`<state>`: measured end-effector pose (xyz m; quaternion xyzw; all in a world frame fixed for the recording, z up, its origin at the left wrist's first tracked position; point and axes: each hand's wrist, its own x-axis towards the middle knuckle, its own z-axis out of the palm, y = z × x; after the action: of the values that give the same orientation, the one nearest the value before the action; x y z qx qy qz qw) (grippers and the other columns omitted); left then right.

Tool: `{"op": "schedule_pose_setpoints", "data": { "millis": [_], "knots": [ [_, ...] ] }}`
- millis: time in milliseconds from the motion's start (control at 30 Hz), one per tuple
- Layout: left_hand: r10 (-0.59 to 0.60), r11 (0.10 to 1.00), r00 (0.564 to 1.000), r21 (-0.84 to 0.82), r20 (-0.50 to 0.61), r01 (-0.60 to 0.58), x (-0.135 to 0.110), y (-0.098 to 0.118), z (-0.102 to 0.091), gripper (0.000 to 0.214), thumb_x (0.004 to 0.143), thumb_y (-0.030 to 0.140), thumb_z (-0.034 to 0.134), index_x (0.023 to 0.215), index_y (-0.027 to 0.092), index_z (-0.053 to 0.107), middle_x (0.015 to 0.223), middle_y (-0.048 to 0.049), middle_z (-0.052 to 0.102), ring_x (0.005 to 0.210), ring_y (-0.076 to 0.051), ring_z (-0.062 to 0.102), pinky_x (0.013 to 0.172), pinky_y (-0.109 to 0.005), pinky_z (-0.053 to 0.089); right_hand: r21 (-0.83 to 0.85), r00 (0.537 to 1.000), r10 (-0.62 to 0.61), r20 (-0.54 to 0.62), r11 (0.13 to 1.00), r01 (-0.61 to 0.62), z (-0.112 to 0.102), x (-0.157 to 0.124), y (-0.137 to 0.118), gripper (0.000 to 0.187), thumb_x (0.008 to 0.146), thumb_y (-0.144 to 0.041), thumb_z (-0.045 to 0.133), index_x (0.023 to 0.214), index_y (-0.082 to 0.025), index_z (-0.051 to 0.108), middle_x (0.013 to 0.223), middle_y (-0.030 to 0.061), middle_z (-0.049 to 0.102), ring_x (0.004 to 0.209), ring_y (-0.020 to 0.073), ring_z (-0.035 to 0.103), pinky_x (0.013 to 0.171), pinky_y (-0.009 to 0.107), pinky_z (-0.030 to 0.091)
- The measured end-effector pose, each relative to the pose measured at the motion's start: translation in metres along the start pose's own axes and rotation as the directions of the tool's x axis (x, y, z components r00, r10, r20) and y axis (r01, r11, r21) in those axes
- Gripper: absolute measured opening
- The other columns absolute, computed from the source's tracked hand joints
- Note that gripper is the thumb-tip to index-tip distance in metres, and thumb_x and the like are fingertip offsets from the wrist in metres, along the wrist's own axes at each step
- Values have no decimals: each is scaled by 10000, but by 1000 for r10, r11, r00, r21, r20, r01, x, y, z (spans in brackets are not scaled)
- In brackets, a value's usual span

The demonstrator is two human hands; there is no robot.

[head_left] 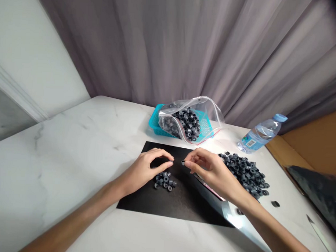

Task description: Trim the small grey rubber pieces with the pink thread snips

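My right hand (203,166) pinches a small dark grey plastic ring (183,163) between thumb and fingertips, above a black mat (176,203). Facing it, my left hand (152,164) has its thumb and index fingertip nearly together; whatever may be between them is too small to make out. Below the left hand, a small heap of grey rings (165,181) lies on the mat. A larger pile of similar dark rings (246,174) spreads to the right, partly hidden by my right hand and wrist. A flat pink-edged object (212,191) shows under my right hand.
Behind the mat, a turquoise basket (154,122) holds an open clear zip bag (207,103) of dark rings. A water bottle (260,134) stands at the right. One stray ring (275,204) and a pointed blade-like object (320,232) lie near the right edge.
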<state>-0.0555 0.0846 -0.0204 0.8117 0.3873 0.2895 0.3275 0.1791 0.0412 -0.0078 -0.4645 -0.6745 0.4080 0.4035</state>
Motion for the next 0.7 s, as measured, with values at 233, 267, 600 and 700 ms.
{"op": "schedule_pose_setpoints", "data": {
  "millis": [233, 267, 600, 700],
  "knots": [
    [-67, 886, 996, -462, -61, 32, -11, 25, 3, 159, 936, 318, 711, 1082, 257, 701, 1054, 14, 766, 1059, -179, 717, 983, -285, 517, 217, 993, 46, 107, 974, -68, -6, -5, -18, 207, 932, -389, 716, 923, -185, 680, 850, 2, 651, 736, 114, 606, 694, 229, 499],
    [-80, 855, 995, -517, -54, 41, -13, 27, 4, 192, 927, 311, 726, 1108, 259, 692, 1053, 14, 774, 1056, -174, 723, 981, -277, 522, 249, 992, 46, 117, 966, -74, -6, -5, -22, 210, 932, -387, 717, 918, -181, 680, 852, 3, 654, 735, 110, 604, 690, 223, 504],
    [-106, 705, 993, -708, -41, 46, -24, 38, 7, 278, 867, 259, 808, 1084, 244, 635, 945, 20, 819, 858, -120, 751, 817, -216, 566, 305, 984, 77, 159, 944, -123, -9, -10, -45, 253, 905, -402, 746, 883, -165, 661, 795, -1, 638, 684, 102, 602, 644, 216, 540],
    [-114, 695, 993, -717, -43, 49, -24, 39, 7, 293, 855, 253, 820, 1072, 240, 624, 947, 18, 819, 868, -130, 755, 828, -231, 569, 149, 996, 27, 89, 988, -40, -11, -13, -46, 235, 943, -411, 692, 899, -182, 660, 775, 5, 639, 665, 124, 611, 626, 247, 540]
  ]
}}
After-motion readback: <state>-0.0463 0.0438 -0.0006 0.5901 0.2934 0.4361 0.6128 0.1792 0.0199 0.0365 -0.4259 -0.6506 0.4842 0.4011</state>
